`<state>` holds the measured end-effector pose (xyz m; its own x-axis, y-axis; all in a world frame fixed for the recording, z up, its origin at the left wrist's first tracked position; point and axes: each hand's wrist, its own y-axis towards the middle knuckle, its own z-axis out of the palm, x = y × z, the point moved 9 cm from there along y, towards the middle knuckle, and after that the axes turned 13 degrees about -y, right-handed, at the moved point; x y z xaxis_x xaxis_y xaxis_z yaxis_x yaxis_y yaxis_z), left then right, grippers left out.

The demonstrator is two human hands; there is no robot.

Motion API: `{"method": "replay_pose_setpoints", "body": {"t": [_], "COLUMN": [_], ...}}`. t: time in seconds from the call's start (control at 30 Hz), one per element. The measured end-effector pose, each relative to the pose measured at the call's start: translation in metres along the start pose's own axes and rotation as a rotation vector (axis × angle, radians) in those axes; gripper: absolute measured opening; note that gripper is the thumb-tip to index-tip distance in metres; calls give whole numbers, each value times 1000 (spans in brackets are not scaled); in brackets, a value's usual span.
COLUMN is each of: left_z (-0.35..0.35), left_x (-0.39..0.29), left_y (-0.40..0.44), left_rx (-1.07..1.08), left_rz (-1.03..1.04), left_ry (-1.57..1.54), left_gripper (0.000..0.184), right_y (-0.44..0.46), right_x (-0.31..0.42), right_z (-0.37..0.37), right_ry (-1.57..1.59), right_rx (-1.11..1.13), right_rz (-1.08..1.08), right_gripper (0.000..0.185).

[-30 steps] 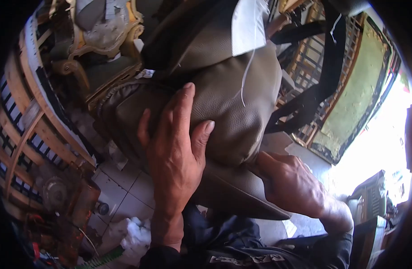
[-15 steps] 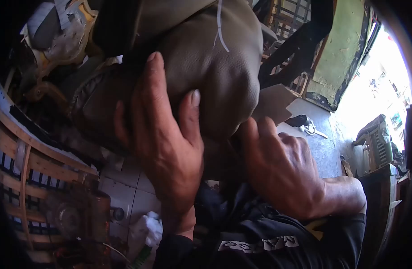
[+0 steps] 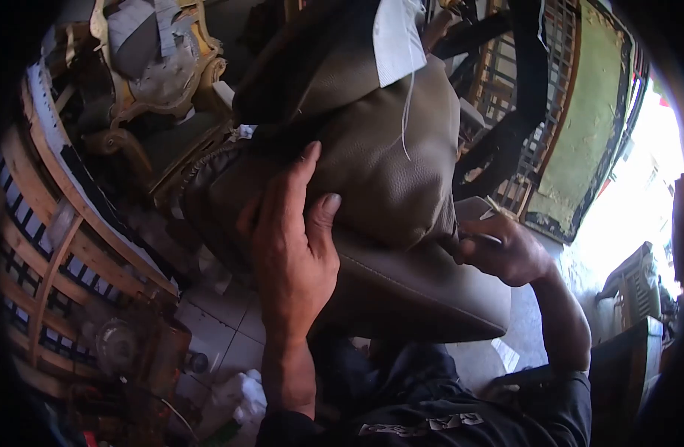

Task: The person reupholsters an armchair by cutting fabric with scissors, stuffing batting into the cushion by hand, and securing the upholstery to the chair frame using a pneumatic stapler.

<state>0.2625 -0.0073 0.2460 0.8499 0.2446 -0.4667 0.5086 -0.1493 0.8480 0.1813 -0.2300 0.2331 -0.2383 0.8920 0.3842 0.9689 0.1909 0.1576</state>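
Observation:
A brown leather-like cover [image 3: 387, 164] lies bulging over an upholstered piece in the middle. My left hand [image 3: 293, 246] rests against its left side, with thumb and fingers apart. At the cover's lower right edge, my right hand [image 3: 498, 246] has its fingers closed on the gathered material. Below both hands juts a padded brown section [image 3: 424, 287] with a stitched seam. A white fabric piece [image 3: 398, 45] hangs from the upper flap, and a loose white thread [image 3: 407, 123] dangles beneath it.
A carved chair frame [image 3: 122, 104] stands at the upper left, a slatted wooden frame [image 3: 62, 253] at the left. Near the lower left are a rusty machine [image 3: 144, 343] and white stuffing [image 3: 245, 395] on the tiled floor. A green panel [image 3: 584, 119] leans at the right.
My right hand has moved right and up along the cover, pulling its edge out. The view has shifted, showing more of the padded section. My left hand stays on the cover.

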Motion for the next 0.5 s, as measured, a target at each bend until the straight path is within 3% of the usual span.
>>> {"method": "replay_pose_setpoints", "body": {"t": [0.07,0.17,0.4,0.47,0.5], "left_z": [0,0,7,3,-2], "left_x": [2,-5,-5,-7,-2], "left_y": [1,-4,-7,-9,-16], "left_rx": [-9,-39,-56,-107,-285], "left_rz": [-8,-3,7,48,76], "left_ry": [-11,79,110,115,-32], "left_gripper": [44,43,47,49,49], "right_y": [12,30,30,22,17], "right_x": [4,18,53,62,62], "right_z": [-7,5,8,10,11], "right_ry": [-10,133,-240,-308,-352], "right_rx": [-9,160,258,171,163], "right_rz": [-68,-9,3,-13,58], "right_gripper": [21,23,25,28,29]}}
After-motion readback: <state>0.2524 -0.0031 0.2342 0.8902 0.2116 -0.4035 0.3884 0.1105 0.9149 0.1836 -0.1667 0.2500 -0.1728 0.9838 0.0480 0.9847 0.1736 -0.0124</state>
